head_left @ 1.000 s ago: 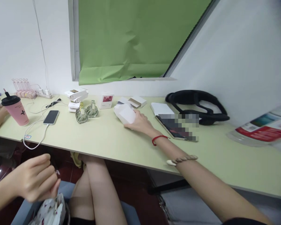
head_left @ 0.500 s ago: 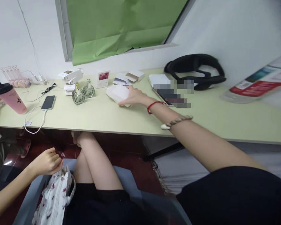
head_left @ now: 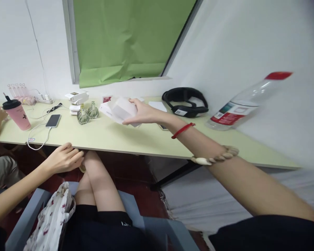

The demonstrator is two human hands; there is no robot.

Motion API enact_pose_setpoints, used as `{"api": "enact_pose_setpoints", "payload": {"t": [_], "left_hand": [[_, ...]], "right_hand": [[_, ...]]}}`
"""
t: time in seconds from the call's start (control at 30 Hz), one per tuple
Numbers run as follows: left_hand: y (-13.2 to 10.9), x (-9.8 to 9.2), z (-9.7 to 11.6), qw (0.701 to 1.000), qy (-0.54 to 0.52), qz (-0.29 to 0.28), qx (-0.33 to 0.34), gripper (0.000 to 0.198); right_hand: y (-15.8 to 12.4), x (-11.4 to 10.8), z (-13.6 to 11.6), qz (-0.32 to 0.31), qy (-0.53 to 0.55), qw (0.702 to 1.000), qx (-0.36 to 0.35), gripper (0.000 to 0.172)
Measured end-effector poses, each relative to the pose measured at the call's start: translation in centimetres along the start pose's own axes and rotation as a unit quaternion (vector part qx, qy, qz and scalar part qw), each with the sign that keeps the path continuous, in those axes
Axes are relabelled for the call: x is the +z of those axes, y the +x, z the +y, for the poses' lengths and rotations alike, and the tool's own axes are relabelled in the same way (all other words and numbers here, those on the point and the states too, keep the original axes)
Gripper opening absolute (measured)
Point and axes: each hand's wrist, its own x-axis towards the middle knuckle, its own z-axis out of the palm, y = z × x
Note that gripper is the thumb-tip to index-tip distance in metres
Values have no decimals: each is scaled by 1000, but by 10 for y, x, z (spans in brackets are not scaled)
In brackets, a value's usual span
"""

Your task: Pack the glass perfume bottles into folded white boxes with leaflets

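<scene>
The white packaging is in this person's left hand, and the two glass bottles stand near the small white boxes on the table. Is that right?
Not quite: the head view shows the white packaging in the right hand. The two glass bottles do stand near the small white boxes on the table.

Right hand (head_left: 143, 113) out in front, thumb nearer, fingers farther, bent in a wide grip, the right forearm (head_left: 248, 181) trailing long behind it! Left hand (head_left: 65, 159) lower, closer to the body, fingers loosely curled, left forearm (head_left: 22, 190) sloping down behind its wrist.
</scene>
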Motion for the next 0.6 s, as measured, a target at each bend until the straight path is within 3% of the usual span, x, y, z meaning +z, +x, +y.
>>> {"api": "enact_pose_setpoints", "payload": {"t": [0.07,0.2,0.3,0.43,0.53,0.6], "left_hand": [[24,8,-6,999,3,-7,-40,26],[73,38,-25,987,-19,-28,-160,66],[94,61,-40,978,-31,-1,-208,68],[90,80,-49,972,-45,48,-225,46],[77,87,-47,965,-78,53,-243,32],[72,92,-44,950,-110,46,-288,39]], "right_hand": [[-5,-4,-23,-21,19,999,-35,95],[-15,7,-60,-34,90,991,-95,92],[-23,19,-74,-38,157,982,-94,96],[-30,25,-71,-85,193,975,-69,99],[-25,27,-61,-53,246,963,-95,97],[-18,28,-54,-14,308,946,-99,91]]}}
